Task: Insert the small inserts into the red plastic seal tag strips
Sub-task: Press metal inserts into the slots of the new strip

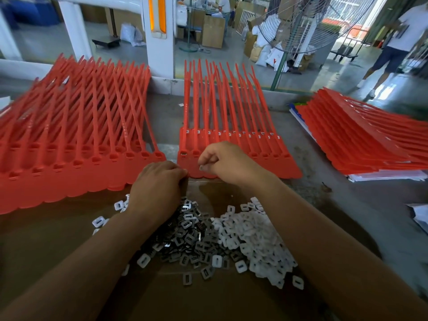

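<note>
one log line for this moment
step: inserting | right hand: pinches insert over strips | left hand: at strips' edge, grip unclear

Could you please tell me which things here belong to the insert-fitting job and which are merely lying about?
Job: middle sheet of red plastic seal tag strips; pile of small dark metal inserts; pile of small white plastic inserts; right hand, pinching a small grey insert; left hand at that sheet's near edge.
Lying about: round wire-caged standing fan; brown cardboard boxes; white papers.

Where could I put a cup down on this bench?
Bare grey table lies between the middle red strips and the right stack. Brown cardboard below the left strips is bare. The near middle is crowded with grey inserts and white inserts.
</note>
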{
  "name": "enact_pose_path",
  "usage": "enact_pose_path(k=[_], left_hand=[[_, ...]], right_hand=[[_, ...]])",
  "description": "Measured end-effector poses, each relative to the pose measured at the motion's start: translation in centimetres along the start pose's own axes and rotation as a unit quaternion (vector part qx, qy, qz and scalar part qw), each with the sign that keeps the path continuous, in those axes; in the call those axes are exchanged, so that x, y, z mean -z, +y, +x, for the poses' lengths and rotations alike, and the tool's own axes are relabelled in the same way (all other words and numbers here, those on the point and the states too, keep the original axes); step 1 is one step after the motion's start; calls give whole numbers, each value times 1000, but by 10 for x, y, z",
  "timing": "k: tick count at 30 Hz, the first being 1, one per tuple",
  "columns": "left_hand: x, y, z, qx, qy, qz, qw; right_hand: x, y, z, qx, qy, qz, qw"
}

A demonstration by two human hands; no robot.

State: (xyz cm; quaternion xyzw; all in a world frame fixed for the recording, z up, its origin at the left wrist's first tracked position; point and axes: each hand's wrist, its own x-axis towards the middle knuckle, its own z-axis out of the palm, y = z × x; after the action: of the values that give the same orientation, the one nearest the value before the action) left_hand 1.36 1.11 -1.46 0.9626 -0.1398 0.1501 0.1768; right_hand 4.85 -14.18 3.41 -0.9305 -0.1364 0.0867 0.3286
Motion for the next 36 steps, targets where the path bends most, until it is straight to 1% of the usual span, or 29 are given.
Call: enact_pose_path(k=[7,11,19,23,29,32,36], left_hand=[[1,0,0,3,-4,5,1000],[2,2,0,5,2,-4,1000],[2,3,-1,1,-2,-1,1000],[2,2,-1,6,-10,5,1000],[2,1,0,2,-7,4,1000],[2,1,0,0,-7,4,1000],[2,1,1,0,-8,5,1000]], right_hand=[[2,9,34,-27,73,32,996],[-4,6,46,-26,97,40,994],[-14,9,55,-46,102,23,993],[-15,9,56,-39,94,1,995],[-18,11,50,-14,121,3,993],[-18,9,45,17,118,-42,992],[-14,8,43,29,58,-164,984]])
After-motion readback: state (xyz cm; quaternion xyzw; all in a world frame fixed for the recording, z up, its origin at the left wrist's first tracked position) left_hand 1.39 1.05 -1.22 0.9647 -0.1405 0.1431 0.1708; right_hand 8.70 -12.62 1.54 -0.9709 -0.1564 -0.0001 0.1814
